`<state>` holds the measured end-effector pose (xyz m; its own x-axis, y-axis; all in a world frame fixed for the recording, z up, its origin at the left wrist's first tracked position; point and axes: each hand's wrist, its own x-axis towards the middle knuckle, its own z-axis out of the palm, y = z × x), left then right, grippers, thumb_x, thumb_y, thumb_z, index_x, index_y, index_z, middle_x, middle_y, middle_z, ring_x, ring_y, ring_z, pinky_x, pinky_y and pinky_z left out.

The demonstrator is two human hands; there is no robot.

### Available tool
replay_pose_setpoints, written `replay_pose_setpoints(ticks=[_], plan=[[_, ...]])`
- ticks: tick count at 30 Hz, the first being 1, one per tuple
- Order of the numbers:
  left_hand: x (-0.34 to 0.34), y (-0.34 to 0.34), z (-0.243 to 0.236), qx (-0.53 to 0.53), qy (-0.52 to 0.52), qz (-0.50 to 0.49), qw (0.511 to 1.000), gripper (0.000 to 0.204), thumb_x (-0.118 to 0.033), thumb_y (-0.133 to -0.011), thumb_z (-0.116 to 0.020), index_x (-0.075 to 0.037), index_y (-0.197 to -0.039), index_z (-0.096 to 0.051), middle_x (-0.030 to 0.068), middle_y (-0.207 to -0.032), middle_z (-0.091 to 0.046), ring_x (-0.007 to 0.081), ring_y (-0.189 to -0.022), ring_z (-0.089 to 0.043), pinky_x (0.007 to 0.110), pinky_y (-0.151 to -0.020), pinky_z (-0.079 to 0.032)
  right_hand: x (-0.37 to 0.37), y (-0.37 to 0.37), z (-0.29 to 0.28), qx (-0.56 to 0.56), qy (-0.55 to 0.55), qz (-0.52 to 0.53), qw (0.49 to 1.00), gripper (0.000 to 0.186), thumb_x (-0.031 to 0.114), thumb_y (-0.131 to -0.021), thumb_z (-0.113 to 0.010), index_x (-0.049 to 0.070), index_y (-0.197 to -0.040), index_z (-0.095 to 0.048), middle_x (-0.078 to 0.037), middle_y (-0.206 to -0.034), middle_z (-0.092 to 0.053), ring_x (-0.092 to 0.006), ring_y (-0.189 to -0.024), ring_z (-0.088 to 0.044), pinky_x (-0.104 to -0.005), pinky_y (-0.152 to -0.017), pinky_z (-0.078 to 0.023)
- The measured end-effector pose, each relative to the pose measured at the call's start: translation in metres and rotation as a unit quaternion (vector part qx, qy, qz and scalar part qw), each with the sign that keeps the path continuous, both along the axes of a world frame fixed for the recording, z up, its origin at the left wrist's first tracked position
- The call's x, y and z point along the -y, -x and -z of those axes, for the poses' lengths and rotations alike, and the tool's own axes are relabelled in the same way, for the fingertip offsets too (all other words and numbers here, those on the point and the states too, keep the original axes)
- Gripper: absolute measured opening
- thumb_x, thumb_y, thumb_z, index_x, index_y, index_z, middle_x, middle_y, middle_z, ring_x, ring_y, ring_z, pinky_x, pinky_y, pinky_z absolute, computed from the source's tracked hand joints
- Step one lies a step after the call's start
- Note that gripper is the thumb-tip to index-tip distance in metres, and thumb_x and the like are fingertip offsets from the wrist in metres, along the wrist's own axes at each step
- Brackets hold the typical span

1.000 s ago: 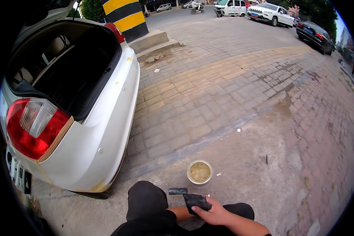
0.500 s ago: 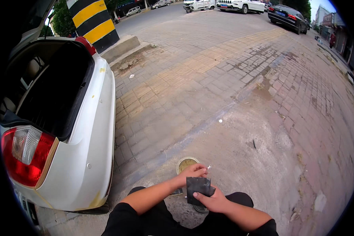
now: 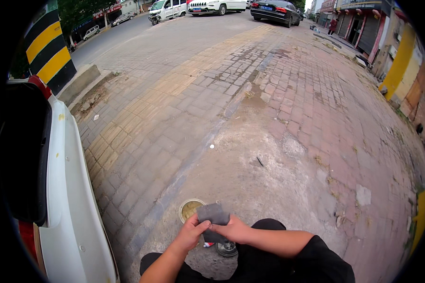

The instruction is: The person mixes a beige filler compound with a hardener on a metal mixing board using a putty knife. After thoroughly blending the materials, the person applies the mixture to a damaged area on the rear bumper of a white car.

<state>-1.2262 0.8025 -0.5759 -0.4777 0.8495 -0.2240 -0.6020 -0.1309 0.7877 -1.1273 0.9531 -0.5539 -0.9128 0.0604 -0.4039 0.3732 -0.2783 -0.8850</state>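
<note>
A dark grey sheet, apparently sandpaper (image 3: 213,213), is held low in front of me with both hands. My left hand (image 3: 191,233) grips its left side, the thumb pressed on the near face. From the other side my right hand (image 3: 235,229) pinches it, and the two thumbs nearly meet at the middle. Just beyond my left hand stands a round open tin (image 3: 186,213) with yellowish-brown, murky contents, its right edge partly hidden by the sheet. Below the hands, between my knees, sits a dark round container (image 3: 226,249), partly covered.
A white car (image 3: 71,188) with its boot open stands close on my left. Behind it rise a striped pillar (image 3: 49,47) and a low concrete kerb (image 3: 80,82). A dark sliver (image 3: 259,161) lies on the pavement ahead. Parked vehicles, including a black car (image 3: 276,12), line the far side.
My left hand has come back from beside the tin and taken hold of the sheet, which only my right hand held before. The view has swung right, so the white car shows less.
</note>
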Motion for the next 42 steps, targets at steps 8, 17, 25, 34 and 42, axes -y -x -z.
replay_pose_setpoints(ticks=[8,17,25,34,42], plan=[[0.002,0.006,0.016,0.005,0.042,-0.01,0.999,0.028,-0.014,-0.095,-0.059,-0.001,-0.12,-0.058,0.0082,-0.114,-0.066,0.0175,-0.105,-0.062,0.034,-0.094,-0.048,0.011,0.01,0.025,-0.053,-0.002,0.019,0.998,0.022,0.016,-0.093,-0.063,0.006,-0.113,-0.064,-0.001,-0.098,-0.066,-0.0083,-0.087,-0.059,-0.028,-0.073,-0.05],[0.014,0.02,-0.013,0.061,0.026,-0.155,0.986,0.025,-0.011,-0.095,-0.059,-0.002,-0.118,-0.059,0.0068,-0.108,-0.068,0.0166,-0.097,-0.065,0.032,-0.086,-0.051,-0.025,0.016,0.07,-0.022,-0.052,0.168,0.984,0.045,0.04,-0.098,-0.054,0.001,-0.12,-0.06,-0.01,-0.104,-0.066,-0.016,-0.092,-0.063,-0.0302,-0.078,-0.05],[0.032,0.019,-0.015,0.076,0.001,-0.16,0.984,0.026,-0.01,-0.095,-0.059,-0.004,-0.12,-0.059,0.0053,-0.115,-0.066,0.0149,-0.105,-0.061,0.031,-0.092,-0.047,-0.021,0.043,0.01,-0.136,0.098,0.245,0.955,0.037,0.038,-0.101,-0.05,0.004,-0.115,-0.053,-0.012,-0.103,-0.063,-0.0204,-0.088,-0.064,-0.0338,-0.067,-0.052],[0.036,0.026,-0.013,0.061,-0.039,-0.171,0.983,0.026,-0.013,-0.097,-0.058,-0.004,-0.121,-0.059,0.0053,-0.117,-0.065,0.0134,-0.108,-0.059,0.031,-0.095,-0.046,0.0,0.034,0.005,-0.175,0.105,0.194,0.96,0.035,0.013,-0.097,-0.057,0.004,-0.129,-0.047,-0.012,-0.12,-0.061,-0.0258,-0.106,-0.064,-0.0422,-0.083,-0.059],[0.041,0.032,-0.019,0.072,-0.053,-0.217,0.972,0.024,-0.013,-0.098,-0.057,-0.004,-0.121,-0.057,0.006,-0.115,-0.065,0.0138,-0.104,-0.061,0.032,-0.091,-0.049,0.001,0.033,-0.004,-0.175,0.096,0.151,0.968,0.04,0.009,-0.095,-0.056,-0.002,-0.131,-0.046,-0.018,-0.123,-0.06,-0.029,-0.107,-0.064,-0.0447,-0.086,-0.057]])
